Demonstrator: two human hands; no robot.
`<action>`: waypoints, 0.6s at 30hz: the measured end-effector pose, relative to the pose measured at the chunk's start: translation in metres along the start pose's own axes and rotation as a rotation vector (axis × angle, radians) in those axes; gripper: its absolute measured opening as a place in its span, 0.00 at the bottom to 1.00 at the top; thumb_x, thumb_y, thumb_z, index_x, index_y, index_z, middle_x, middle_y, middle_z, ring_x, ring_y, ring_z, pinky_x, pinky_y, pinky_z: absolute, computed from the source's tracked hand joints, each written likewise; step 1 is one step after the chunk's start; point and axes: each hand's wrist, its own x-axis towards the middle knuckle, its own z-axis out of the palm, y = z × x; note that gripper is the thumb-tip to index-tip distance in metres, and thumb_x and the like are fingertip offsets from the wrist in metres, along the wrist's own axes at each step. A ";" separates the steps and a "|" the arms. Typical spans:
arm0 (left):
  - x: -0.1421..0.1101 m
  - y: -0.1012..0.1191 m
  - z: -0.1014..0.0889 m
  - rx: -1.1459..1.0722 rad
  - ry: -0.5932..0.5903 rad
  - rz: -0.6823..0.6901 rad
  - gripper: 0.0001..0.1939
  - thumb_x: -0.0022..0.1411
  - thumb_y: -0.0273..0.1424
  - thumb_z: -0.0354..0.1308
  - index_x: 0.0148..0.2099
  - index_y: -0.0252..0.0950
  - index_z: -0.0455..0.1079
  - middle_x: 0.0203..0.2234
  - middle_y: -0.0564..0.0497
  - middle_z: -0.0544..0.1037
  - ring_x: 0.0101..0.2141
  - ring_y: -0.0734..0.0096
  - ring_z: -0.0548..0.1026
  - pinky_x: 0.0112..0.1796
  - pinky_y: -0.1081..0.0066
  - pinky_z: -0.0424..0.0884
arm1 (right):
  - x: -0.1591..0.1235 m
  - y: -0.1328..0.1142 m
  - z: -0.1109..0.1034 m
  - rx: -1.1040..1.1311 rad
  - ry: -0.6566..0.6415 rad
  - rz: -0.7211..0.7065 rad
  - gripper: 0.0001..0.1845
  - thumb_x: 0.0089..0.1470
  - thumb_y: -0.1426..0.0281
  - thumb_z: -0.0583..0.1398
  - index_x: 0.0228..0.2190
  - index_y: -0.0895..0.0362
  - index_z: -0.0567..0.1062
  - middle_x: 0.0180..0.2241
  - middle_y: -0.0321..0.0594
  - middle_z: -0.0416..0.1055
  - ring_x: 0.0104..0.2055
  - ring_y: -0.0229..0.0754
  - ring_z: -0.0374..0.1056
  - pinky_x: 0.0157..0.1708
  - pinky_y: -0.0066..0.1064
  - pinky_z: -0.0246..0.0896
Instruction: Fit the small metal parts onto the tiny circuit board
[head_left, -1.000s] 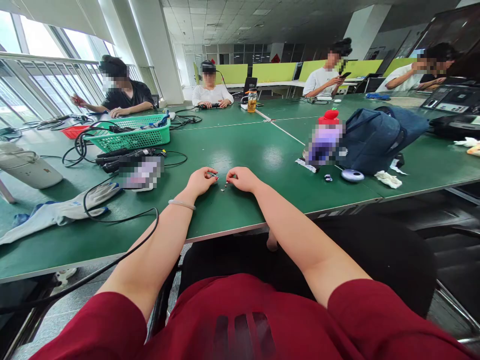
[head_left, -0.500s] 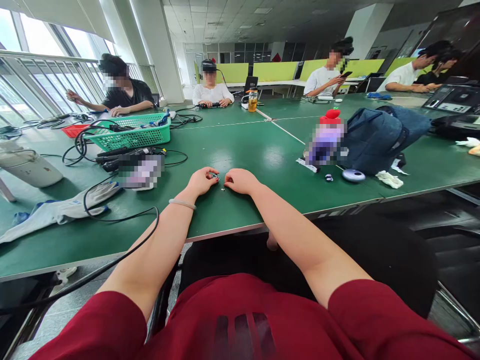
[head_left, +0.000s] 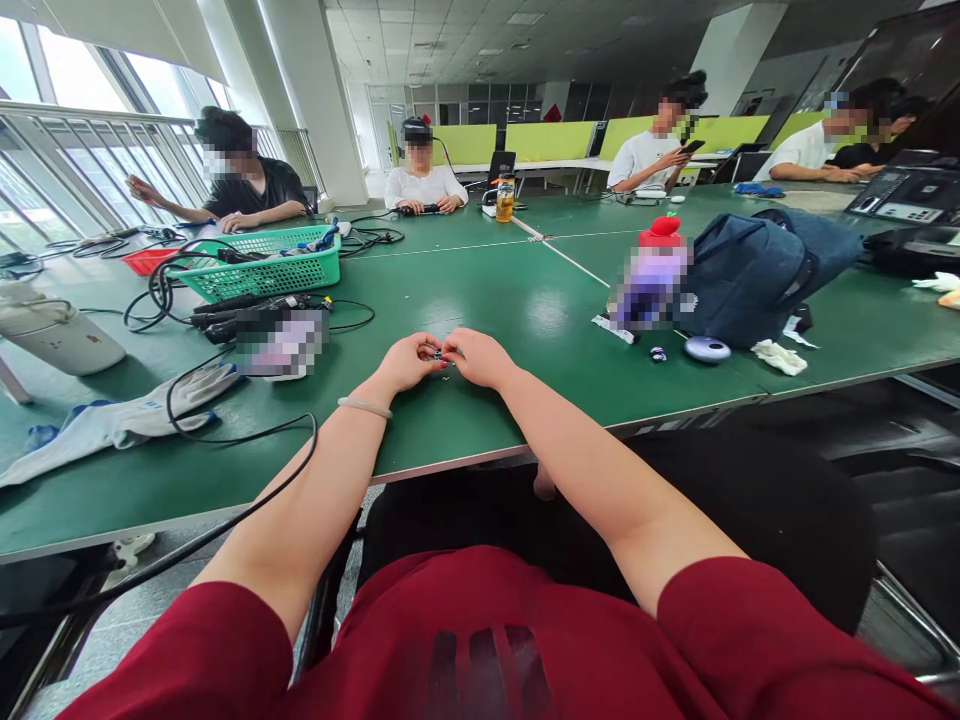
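Observation:
Both hands meet just above the green table, close to its near edge. My left hand is closed, thumb and fingers pinching a small dark and silvery piece, too small to name. Against the same spot, my right hand has its fingertips pressed together, touching my left fingertips; whether it grips the piece or something else is hidden. A tiny pale bit lies on the table just below the fingertips.
To the left are a green basket, black cables, a white-grey glove and a pale canister. A blue backpack and a round lilac case lie right. Several people sit along the far side; a bottle stands there.
My right hand has moved left and slightly up, closing the gap to my left hand, so the fingertips now meet at the small piece. My left hand has shifted slightly right.

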 end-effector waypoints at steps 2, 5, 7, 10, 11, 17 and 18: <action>-0.001 0.001 0.000 -0.029 -0.008 0.006 0.14 0.44 0.29 0.65 0.36 0.35 0.69 0.26 0.53 0.77 0.29 0.71 0.74 0.35 0.70 0.68 | 0.000 0.000 0.000 -0.009 0.011 -0.005 0.09 0.61 0.70 0.55 0.34 0.57 0.75 0.39 0.41 0.71 0.40 0.39 0.66 0.40 0.29 0.56; -0.001 0.002 0.000 -0.043 -0.014 -0.001 0.14 0.44 0.28 0.65 0.36 0.35 0.69 0.26 0.53 0.77 0.29 0.71 0.74 0.36 0.69 0.68 | 0.000 -0.002 -0.001 -0.023 0.024 -0.001 0.09 0.61 0.69 0.55 0.35 0.57 0.75 0.40 0.41 0.71 0.40 0.39 0.66 0.39 0.29 0.56; -0.001 0.002 -0.001 -0.035 -0.010 -0.005 0.14 0.44 0.27 0.65 0.36 0.35 0.69 0.25 0.53 0.77 0.29 0.72 0.73 0.36 0.69 0.68 | 0.000 -0.002 -0.002 -0.028 0.024 -0.004 0.09 0.61 0.69 0.55 0.34 0.57 0.76 0.40 0.40 0.71 0.40 0.39 0.66 0.39 0.28 0.56; 0.001 -0.002 -0.001 0.006 0.018 0.008 0.14 0.44 0.29 0.66 0.36 0.35 0.69 0.27 0.52 0.76 0.30 0.71 0.73 0.36 0.69 0.68 | 0.000 0.000 -0.003 -0.011 0.034 0.002 0.09 0.60 0.70 0.56 0.34 0.56 0.77 0.39 0.39 0.71 0.39 0.38 0.66 0.39 0.28 0.56; 0.002 -0.004 -0.002 0.026 0.035 0.010 0.15 0.43 0.29 0.67 0.35 0.35 0.69 0.28 0.52 0.76 0.31 0.71 0.72 0.36 0.69 0.68 | 0.000 0.001 -0.003 0.004 0.043 0.011 0.08 0.59 0.70 0.57 0.34 0.56 0.77 0.39 0.39 0.72 0.39 0.38 0.66 0.39 0.28 0.56; 0.007 -0.017 -0.005 0.104 0.101 -0.057 0.16 0.41 0.33 0.68 0.34 0.36 0.69 0.29 0.51 0.76 0.31 0.70 0.72 0.36 0.69 0.67 | -0.001 0.007 -0.006 0.148 -0.085 0.001 0.04 0.50 0.69 0.65 0.27 0.56 0.79 0.31 0.36 0.71 0.34 0.36 0.64 0.37 0.27 0.55; 0.007 -0.019 -0.006 0.106 0.108 -0.069 0.16 0.41 0.32 0.68 0.34 0.36 0.69 0.29 0.51 0.76 0.31 0.70 0.72 0.36 0.69 0.68 | -0.002 0.006 -0.006 0.171 -0.130 -0.006 0.04 0.48 0.68 0.67 0.27 0.56 0.80 0.30 0.35 0.70 0.33 0.35 0.63 0.36 0.27 0.55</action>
